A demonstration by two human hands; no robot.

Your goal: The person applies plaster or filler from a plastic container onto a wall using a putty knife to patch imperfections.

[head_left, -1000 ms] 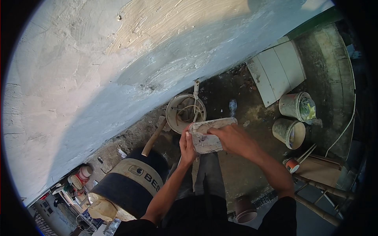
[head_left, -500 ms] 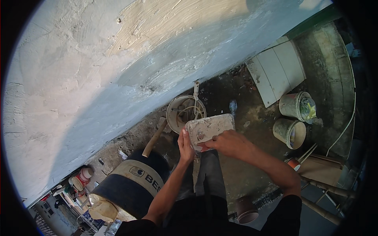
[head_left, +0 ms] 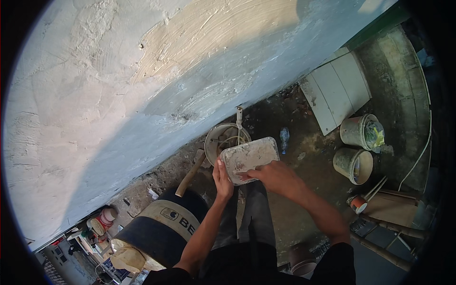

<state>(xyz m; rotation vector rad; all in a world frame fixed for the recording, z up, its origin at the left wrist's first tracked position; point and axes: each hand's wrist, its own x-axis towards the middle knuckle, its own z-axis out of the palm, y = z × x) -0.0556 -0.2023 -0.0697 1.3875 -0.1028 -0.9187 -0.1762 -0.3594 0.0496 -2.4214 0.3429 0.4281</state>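
Note:
A shallow rectangular tub [head_left: 249, 142], smeared inside with grey-beige plaster, is held tilted in front of my legs. My left hand [head_left: 223, 180] grips its left side, thumb along the wall and fingers partly hidden behind. My right hand [head_left: 274, 177] is closed over the near right part of the tub. A small reddish flat piece [head_left: 243, 176] shows at its fingertips against the plaster; its kind cannot be made out. Beyond the tub rises the wall [head_left: 156, 90], covered in rough plaster with a fresher, ridged beige patch at the top.
Against the wall stands a bucket [head_left: 209, 146] with tools in it. A wooden handle [head_left: 190, 175] leans by a dark drum [head_left: 156, 221] at left. Rightward are a plastic bottle [head_left: 284, 137], two dirty buckets [head_left: 350, 130], white panels [head_left: 335, 90] and a bamboo ladder [head_left: 387, 251].
The tub and both hands have shifted slightly left. My right fingers have moved a little along the plaster, and less of the reddish piece shows. The view has tipped slightly.

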